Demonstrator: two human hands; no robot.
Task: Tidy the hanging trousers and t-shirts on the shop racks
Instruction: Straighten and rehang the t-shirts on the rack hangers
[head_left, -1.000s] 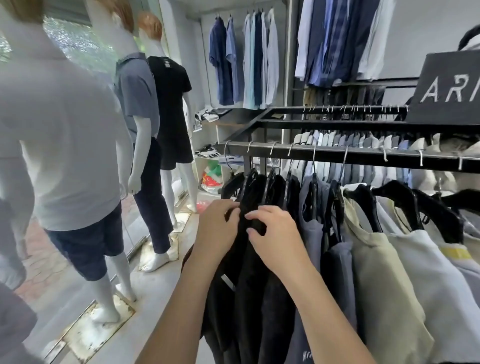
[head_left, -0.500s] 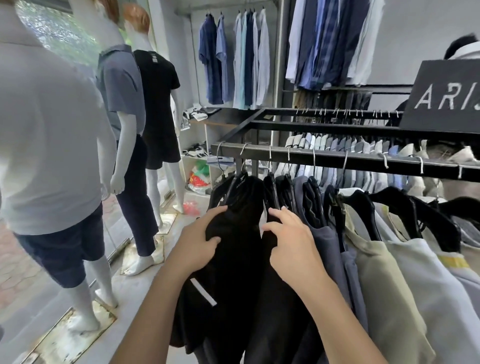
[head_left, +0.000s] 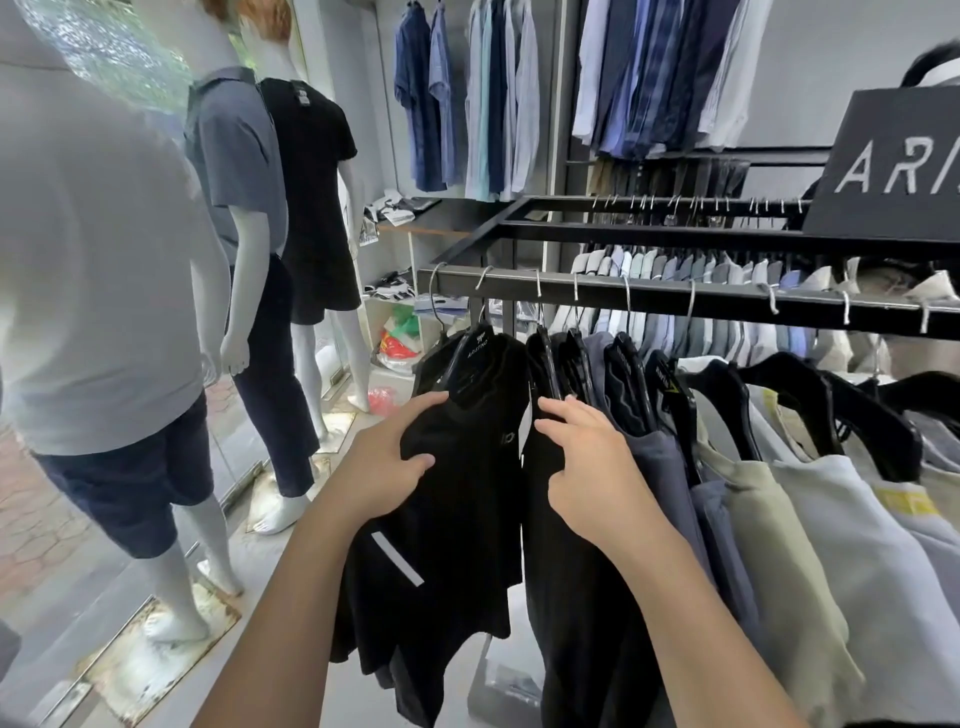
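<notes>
Under the rail the shirts hang packed, with open room only at its left end. There the black t-shirt is held aside, likely to open a gap. The left hand grips its shoulder with curled fingers, while the right hand, fingers spread, presses the next black shirt rightward.

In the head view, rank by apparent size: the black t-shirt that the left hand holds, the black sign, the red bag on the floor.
1. black t-shirt
2. black sign, cut off by the frame edge
3. red bag, clearly smallest
</notes>
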